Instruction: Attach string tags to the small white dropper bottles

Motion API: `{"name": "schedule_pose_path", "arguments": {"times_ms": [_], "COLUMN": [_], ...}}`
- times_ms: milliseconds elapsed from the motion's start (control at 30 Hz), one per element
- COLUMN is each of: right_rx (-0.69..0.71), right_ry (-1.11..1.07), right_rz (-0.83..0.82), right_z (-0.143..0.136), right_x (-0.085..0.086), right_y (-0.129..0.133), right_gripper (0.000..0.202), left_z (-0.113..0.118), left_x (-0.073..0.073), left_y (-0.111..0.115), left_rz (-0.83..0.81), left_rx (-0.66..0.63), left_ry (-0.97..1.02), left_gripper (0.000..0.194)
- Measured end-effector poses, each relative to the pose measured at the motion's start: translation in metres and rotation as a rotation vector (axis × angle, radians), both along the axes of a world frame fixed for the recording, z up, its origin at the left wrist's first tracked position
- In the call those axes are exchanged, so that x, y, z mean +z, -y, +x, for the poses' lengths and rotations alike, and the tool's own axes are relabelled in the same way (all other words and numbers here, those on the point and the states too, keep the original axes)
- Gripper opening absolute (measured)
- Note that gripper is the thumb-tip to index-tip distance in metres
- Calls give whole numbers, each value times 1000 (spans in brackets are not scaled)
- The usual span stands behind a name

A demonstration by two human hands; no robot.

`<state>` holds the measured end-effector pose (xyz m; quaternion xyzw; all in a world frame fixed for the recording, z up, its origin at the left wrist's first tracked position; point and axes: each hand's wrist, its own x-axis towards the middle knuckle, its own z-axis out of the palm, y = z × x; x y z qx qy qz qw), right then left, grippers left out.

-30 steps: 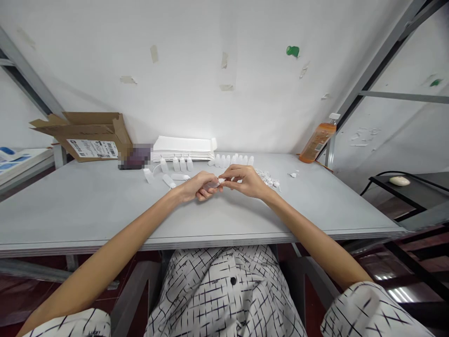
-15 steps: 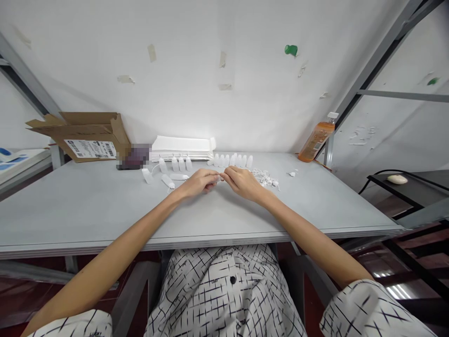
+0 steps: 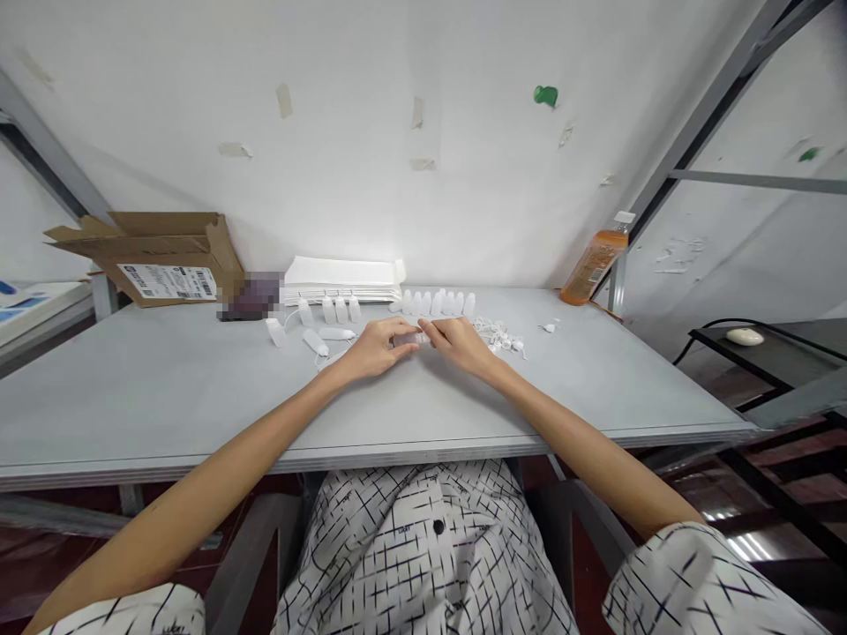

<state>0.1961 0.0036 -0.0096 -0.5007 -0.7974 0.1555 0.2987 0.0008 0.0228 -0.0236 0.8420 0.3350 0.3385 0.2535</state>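
small white bottle [image 3: 411, 338]: held low over the table [image 3: 165, 388], near its middle, pinched between both hands; lying roughly sideways, mostly hidden by the fingertips.
head view, left hand [image 3: 371, 347]: fingers clenched around the bottle's body from the left, thumb on top, wrist just above the table.
head view, right hand [image 3: 461, 342]: fingers pinched at the bottle's right end, where a cap or tip would sit; too small to tell which part is gripped.
head view, nearby stock: upright row of bottles [image 3: 437, 302] just behind the hands; a second, shorter group of bottles [image 3: 329, 310] to the left, a few lying flat beside it [image 3: 316, 341]; loose small caps [image 3: 503, 336] just right of the right hand.
head view, further back: flat white stack [image 3: 344, 278] against the wall, cardboard box [image 3: 159, 256] at far left, orange bottle [image 3: 591, 262] at far right by the frame post.
step in hand (judgement): fitting or pressing a small part onto the bottle end, mid-way, both hands engaged.
next move (judgement): steady counter-hold from the left, straight push or twist from the right until seated; then a free spot in the upright row needed, without toppling neighbours.
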Motion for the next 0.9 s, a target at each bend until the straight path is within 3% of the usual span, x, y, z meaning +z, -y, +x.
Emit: {"name": "schedule_pose_path", "arguments": {"times_ms": [100,233,433,633,800,900], "right_rx": [15,166,163,129,135,157], "right_ry": [-80,-269,-267,-72,-133,-112], "right_rz": [51,-88,-128,-101,-46,-36], "right_z": [1,5,8,7,8,8], "right_x": [2,7,6,5,7,5], "right_y": [2,4,1,3,2,1], "right_gripper": [42,21,20,55,23,18], "left_z": [-1,-3,-2,-5,-8,-8], "left_x": [0,2,2,0,-1,-1], "left_y": [-1,-2,0,-2,-5,-4], "left_rz": [32,49,56,137,153,160], "left_rx": [53,79,99,61,72,55], "left_ry": [12,16,1,-59,-104,-128], "left_gripper": [34,34,29,26,26,27]}}
